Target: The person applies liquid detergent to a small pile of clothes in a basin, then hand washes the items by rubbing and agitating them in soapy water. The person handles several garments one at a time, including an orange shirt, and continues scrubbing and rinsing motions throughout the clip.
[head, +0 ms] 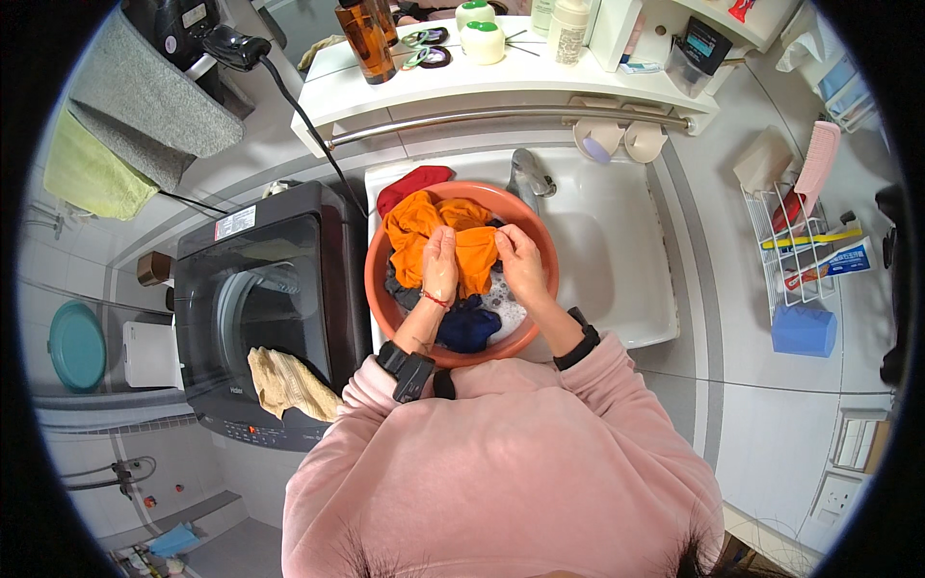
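An orange garment (pixel 412 235) is bunched over the left part of an orange plastic basin (pixel 545 289), with one stretch of it raised between my hands. My left hand (pixel 439 266) grips the cloth near the basin's middle. At the right end of that stretch, my right hand (pixel 520 261) pinches the edge between thumb and fingers. Beneath lie a dark blue cloth (pixel 468 326) and a grey one (pixel 402 289), partly hidden. Soapy foam (pixel 508 307) shows on the basin's right side. A red cloth (pixel 413 189) rests on the sink ledge behind the basin.
The basin stands on the left of a white sink (pixel 614 238), beside its faucet (pixel 531 177). A black top-loading washing machine (pixel 289 238) is at left, a beige towel (pixel 289 383) on its lid. Above run a metal rail (pixel 506 115) and a white shelf (pixel 433 79). A wire rack (pixel 773 246) hangs at right.
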A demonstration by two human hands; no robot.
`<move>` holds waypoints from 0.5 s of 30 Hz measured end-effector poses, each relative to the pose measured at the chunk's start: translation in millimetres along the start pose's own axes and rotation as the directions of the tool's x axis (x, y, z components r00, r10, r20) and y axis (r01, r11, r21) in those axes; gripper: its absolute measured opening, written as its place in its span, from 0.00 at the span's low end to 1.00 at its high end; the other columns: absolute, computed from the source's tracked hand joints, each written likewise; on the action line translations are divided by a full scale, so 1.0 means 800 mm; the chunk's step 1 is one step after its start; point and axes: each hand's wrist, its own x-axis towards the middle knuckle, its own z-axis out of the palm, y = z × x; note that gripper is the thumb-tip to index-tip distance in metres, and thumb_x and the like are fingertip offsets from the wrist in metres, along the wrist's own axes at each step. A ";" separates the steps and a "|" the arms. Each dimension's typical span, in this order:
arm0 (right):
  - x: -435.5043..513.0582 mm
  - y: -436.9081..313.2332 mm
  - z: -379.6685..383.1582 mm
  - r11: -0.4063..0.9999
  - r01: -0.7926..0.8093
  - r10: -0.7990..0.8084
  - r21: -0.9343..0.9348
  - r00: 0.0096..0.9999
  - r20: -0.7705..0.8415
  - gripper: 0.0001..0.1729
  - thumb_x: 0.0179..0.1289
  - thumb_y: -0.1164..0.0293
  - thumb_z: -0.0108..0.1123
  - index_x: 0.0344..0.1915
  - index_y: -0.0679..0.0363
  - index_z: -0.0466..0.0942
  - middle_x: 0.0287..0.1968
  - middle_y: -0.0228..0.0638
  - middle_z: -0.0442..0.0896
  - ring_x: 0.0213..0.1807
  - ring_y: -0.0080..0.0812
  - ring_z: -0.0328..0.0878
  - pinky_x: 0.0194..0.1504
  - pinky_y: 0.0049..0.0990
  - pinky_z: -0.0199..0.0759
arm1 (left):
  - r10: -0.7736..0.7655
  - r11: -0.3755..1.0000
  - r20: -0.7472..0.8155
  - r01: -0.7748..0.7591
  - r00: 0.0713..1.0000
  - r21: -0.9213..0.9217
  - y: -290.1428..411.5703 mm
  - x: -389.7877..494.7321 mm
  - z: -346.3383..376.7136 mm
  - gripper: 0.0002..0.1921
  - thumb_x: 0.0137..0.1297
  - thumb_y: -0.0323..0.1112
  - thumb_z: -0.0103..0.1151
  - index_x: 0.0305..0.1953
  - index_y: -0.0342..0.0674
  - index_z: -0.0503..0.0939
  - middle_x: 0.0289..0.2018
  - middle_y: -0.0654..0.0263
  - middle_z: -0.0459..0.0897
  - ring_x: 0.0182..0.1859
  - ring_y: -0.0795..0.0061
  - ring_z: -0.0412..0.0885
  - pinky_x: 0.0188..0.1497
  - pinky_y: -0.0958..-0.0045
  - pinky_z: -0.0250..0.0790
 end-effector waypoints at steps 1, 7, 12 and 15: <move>-0.004 -0.006 0.005 0.999 0.039 -0.038 0.015 0.997 -0.074 0.11 0.67 0.68 0.55 0.39 0.67 0.74 0.34 0.50 0.79 0.38 0.49 0.78 0.41 0.38 0.71 | -0.102 0.982 -0.032 0.096 0.994 -0.165 -0.010 -0.001 0.006 0.15 0.74 0.41 0.48 0.30 0.40 0.73 0.22 0.76 0.70 0.27 0.84 0.65 0.29 0.76 0.61; -0.015 -0.038 0.022 0.784 0.600 -0.573 -0.156 0.798 0.188 0.11 0.64 0.68 0.55 0.28 0.63 0.73 0.26 0.49 0.78 0.29 0.52 0.79 0.30 0.43 0.71 | -0.232 0.811 0.219 0.313 0.948 -0.494 -0.047 -0.003 0.000 0.14 0.74 0.47 0.47 0.36 0.44 0.76 0.28 0.73 0.77 0.26 0.82 0.71 0.26 0.75 0.62; -0.001 -0.021 0.017 0.894 0.211 -0.202 -0.396 0.977 0.064 0.17 0.66 0.63 0.55 0.23 0.61 0.79 0.24 0.49 0.80 0.26 0.51 0.79 0.27 0.44 0.72 | -0.355 0.934 -0.021 0.355 0.935 0.031 -0.082 -0.020 0.007 0.18 0.75 0.47 0.45 0.30 0.44 0.75 0.24 0.73 0.74 0.26 0.79 0.70 0.28 0.74 0.64; -0.011 -0.010 0.025 0.896 0.262 -0.196 -0.358 0.958 0.211 0.19 0.67 0.63 0.53 0.24 0.64 0.79 0.24 0.52 0.79 0.26 0.52 0.79 0.27 0.44 0.71 | -0.266 0.848 0.300 0.371 0.916 -0.378 -0.097 -0.019 0.008 0.18 0.74 0.46 0.46 0.27 0.45 0.74 0.21 0.74 0.72 0.24 0.79 0.67 0.27 0.73 0.61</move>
